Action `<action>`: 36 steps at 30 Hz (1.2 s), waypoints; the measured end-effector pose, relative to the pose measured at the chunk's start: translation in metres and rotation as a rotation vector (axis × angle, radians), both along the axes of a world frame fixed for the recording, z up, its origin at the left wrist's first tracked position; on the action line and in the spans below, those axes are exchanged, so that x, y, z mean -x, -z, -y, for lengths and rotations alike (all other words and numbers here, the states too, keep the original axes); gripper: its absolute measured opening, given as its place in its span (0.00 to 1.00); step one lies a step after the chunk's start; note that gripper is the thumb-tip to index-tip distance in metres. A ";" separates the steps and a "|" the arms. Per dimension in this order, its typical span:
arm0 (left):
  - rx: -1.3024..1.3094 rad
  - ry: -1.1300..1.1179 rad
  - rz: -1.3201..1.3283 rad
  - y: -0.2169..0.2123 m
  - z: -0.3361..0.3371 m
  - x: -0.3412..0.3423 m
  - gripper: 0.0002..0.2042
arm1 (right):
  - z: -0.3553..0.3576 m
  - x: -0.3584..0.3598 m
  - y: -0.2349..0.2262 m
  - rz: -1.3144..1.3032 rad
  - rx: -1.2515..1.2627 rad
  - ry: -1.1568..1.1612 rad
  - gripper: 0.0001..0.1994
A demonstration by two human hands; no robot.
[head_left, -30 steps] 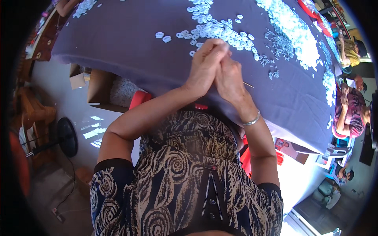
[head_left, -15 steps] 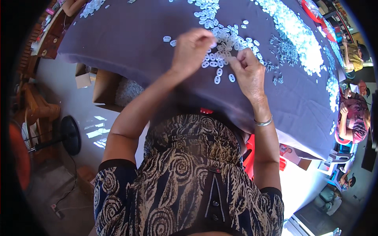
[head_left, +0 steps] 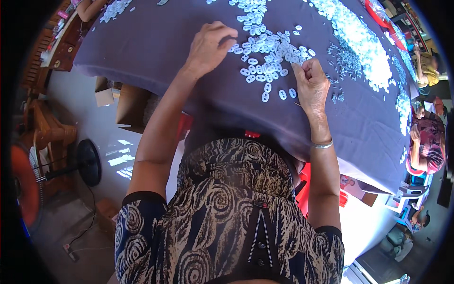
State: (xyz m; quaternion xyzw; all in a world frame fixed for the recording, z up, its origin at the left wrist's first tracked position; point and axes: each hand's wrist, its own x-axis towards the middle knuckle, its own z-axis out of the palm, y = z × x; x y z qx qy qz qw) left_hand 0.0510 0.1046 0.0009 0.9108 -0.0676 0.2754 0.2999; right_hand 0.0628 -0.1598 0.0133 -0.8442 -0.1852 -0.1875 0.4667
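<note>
Small white oval pieces with two holes [head_left: 265, 45] lie scattered on the dark cloth in front of me. At their left edge is my left hand [head_left: 208, 49], its fingers bent and its thumb apart from them, with no piece visible between. My right hand [head_left: 312, 86] is closed at the right edge of the same pieces, fingers curled in and thumb pressed against them. What it holds, if anything, is hidden. A thin sliver shows beside its lower edge, too small to name. Right of that hand lies a heap of small grey metal parts [head_left: 345, 59].
The table's dark cloth [head_left: 156, 52] hangs over its near edge. A large heap of white pieces [head_left: 366, 52] lies at the right. Cardboard boxes [head_left: 130, 106] and a black-based fan stand on the floor at left. Other people [head_left: 428, 137] sit at the right; another person's arm [head_left: 90, 9] shows at far left.
My left hand has moved left and away, off the middle of the white pieces, and its fingers have opened. My right hand has shifted slightly right, still closed.
</note>
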 end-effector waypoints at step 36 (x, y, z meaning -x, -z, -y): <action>-0.195 0.032 0.000 0.007 0.035 0.010 0.08 | -0.003 0.003 0.004 -0.056 0.084 -0.096 0.13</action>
